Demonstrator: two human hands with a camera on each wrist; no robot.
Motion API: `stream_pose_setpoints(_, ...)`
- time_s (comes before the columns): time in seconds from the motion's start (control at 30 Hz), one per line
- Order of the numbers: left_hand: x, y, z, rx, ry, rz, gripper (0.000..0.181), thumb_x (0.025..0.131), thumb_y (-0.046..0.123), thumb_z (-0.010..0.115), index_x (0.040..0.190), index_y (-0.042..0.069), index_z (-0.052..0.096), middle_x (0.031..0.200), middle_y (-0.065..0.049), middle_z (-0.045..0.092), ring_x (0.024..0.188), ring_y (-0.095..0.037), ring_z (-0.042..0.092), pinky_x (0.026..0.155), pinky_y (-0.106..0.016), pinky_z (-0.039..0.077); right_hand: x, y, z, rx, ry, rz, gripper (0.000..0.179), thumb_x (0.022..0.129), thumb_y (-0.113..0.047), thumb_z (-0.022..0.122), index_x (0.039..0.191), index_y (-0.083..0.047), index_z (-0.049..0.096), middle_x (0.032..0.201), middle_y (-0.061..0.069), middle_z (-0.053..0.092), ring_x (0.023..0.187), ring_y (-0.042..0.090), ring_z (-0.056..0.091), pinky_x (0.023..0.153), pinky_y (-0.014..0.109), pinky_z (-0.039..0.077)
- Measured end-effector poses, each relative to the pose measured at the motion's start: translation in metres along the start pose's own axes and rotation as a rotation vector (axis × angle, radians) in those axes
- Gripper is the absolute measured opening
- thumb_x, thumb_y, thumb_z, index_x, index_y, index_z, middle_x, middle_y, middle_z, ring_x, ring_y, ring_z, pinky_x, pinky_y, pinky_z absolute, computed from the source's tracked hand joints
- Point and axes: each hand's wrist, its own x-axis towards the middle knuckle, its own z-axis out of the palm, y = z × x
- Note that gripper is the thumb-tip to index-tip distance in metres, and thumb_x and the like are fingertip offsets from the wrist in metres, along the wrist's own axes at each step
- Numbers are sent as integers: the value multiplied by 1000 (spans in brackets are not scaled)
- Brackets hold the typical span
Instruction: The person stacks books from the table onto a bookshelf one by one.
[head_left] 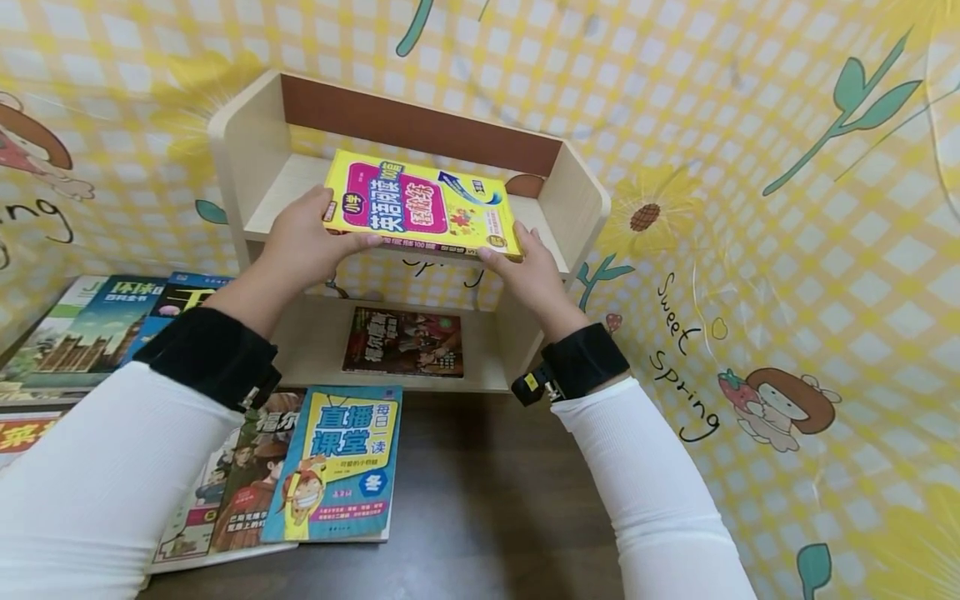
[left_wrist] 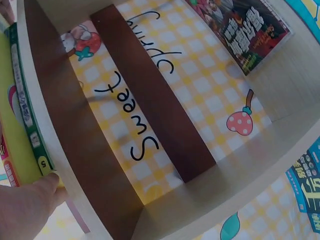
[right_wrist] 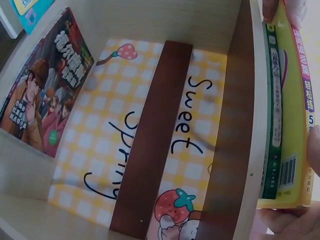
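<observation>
Both hands hold a yellow book (head_left: 416,204) with a pink title panel level at the upper shelf board. My left hand (head_left: 303,237) grips its left end, thumb along the spine edge. At the right end my right hand (head_left: 528,271) pinches it, the thumb on the near edge. In the right wrist view, a green-spined book (right_wrist: 271,125) lies flat between the shelf board and the yellow book; the head view hides it. The wooden bookshelf (head_left: 251,158) has a dark-covered book (head_left: 403,342) lying on its lower board.
On the dark table (head_left: 480,500) before the shelf lies a blue and yellow book (head_left: 337,467), overlapping a comic-style book (head_left: 251,492). Several magazines and books, including one with a castle cover (head_left: 97,333), lie at the left. Yellow checked cloth (head_left: 750,208) covers the walls behind.
</observation>
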Motion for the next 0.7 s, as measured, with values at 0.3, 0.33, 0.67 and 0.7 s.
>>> stream_pose_setpoints(0.3, 13, 0, -2, 22, -15, -29, 69, 89, 43, 66, 139, 2, 41, 126, -20, 50, 106, -31, 46, 81, -39, 46, 14, -7, 0, -2, -29, 63, 83, 92, -45, 62, 156, -16, 18, 162, 8, 7, 149, 19, 2, 119, 35, 9)
stream_pose_setpoints(0.33, 14, 0, -2, 25, -13, -26, 69, 90, 42, 66, 139, 1, 41, 127, -21, 50, 109, -32, 45, 85, -41, 43, 15, -7, 0, 0, -31, 68, 83, 92, -45, 62, 156, -17, 17, 162, 8, 7, 149, 18, 2, 119, 34, 9)
stream_pose_setpoints(0.67, 17, 1, -1, 3, -13, -24, 66, 91, 39, 66, 139, 0, 41, 128, -21, 50, 108, -31, 46, 88, -41, 40, 18, -5, 1, 22, -51, 69, 79, 94, -43, 60, 156, -20, 17, 163, 5, 6, 149, 18, 0, 120, 35, 9)
stream_pose_setpoints(0.7, 17, 1, -1, -2, -14, -28, 66, 91, 39, 65, 139, 1, 42, 129, -20, 51, 108, -31, 46, 88, -40, 40, 18, -5, 1, 28, -51, 69, 78, 94, -42, 59, 156, -20, 17, 163, 6, 6, 149, 18, 1, 119, 35, 10)
